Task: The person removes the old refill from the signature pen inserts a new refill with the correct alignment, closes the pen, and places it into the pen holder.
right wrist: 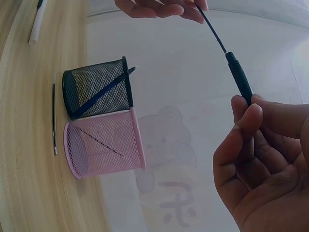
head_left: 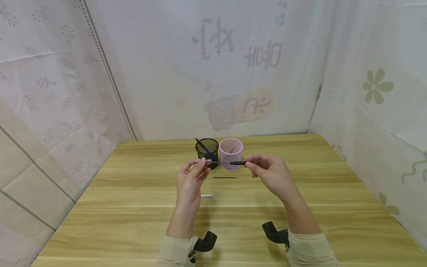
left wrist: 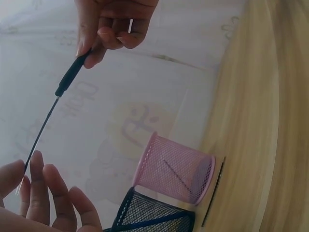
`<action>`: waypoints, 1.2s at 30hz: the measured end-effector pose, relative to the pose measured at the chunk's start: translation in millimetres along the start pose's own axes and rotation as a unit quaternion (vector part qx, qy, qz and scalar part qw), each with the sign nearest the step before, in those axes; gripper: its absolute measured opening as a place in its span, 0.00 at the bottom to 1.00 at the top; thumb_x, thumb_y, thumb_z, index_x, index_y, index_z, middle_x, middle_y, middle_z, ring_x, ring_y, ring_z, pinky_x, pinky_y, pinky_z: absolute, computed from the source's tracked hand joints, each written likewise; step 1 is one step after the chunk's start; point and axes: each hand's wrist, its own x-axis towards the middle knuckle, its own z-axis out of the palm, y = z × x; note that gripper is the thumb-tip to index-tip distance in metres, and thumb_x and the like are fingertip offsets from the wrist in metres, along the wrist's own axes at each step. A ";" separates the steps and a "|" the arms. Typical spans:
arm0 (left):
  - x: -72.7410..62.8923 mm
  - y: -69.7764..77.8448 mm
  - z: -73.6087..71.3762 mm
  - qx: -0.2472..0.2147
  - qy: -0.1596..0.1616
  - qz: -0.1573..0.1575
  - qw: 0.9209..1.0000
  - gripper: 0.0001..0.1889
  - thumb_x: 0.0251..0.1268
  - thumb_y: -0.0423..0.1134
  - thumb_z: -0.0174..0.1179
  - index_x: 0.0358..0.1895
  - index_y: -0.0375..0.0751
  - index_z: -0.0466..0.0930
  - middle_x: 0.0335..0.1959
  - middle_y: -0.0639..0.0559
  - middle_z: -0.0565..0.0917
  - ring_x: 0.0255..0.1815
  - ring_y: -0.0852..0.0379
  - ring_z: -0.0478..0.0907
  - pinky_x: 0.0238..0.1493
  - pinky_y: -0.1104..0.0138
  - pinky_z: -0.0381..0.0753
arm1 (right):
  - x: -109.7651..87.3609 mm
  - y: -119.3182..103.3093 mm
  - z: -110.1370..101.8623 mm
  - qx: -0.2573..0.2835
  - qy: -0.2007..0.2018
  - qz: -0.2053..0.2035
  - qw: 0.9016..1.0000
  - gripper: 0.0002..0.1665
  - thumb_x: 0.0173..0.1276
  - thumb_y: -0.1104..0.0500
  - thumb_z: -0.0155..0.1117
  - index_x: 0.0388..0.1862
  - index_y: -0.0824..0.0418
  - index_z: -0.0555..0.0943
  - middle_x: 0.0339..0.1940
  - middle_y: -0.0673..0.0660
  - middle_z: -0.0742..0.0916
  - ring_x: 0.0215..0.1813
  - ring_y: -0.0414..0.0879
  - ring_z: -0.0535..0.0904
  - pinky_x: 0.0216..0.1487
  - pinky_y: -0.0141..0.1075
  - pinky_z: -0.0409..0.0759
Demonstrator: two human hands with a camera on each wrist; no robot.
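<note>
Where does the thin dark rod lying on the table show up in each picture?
Head: thin dark rod near the centre, just below the pink cup.
Left wrist: thin dark rod low, right of centre, slanted.
Right wrist: thin dark rod at the left, nearly vertical.
Shared landmark: the pink cup, near it each time.

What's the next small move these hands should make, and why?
Perhaps the left hand should ease the thin refill further into the black barrel, since much of it sticks out and the right hand holds the barrel steady in line.
</note>
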 end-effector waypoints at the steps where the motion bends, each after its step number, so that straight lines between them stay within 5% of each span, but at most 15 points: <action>1: 0.6 0.0 0.6 -0.002 0.001 0.000 1.000 0.05 0.72 0.35 0.70 0.37 0.44 0.83 0.40 0.49 0.93 0.38 0.58 0.87 0.53 0.64 0.88 | 0.6 0.0 0.0 -0.002 0.000 0.001 1.000 0.13 0.79 0.56 0.67 0.55 0.61 0.88 0.50 0.60 0.92 0.40 0.45 0.85 0.44 0.31 0.86; 18: 25.9 -8.1 4.6 0.004 -0.005 -0.004 1.000 0.05 0.73 0.35 0.69 0.38 0.43 0.82 0.39 0.50 0.94 0.31 0.60 0.85 0.50 0.64 0.86 | 29.5 11.1 3.4 -0.007 -0.005 0.026 1.000 0.13 0.80 0.53 0.67 0.55 0.59 0.88 0.51 0.58 0.92 0.43 0.48 0.86 0.46 0.33 0.85; 36: 28.2 -9.7 12.6 0.011 -0.011 -0.004 1.000 0.04 0.73 0.33 0.68 0.38 0.43 0.83 0.38 0.51 0.93 0.30 0.60 0.85 0.49 0.65 0.85 | 36.1 5.9 8.0 0.023 -0.001 0.004 1.000 0.11 0.78 0.61 0.68 0.53 0.66 0.88 0.50 0.65 0.92 0.39 0.45 0.85 0.42 0.30 0.85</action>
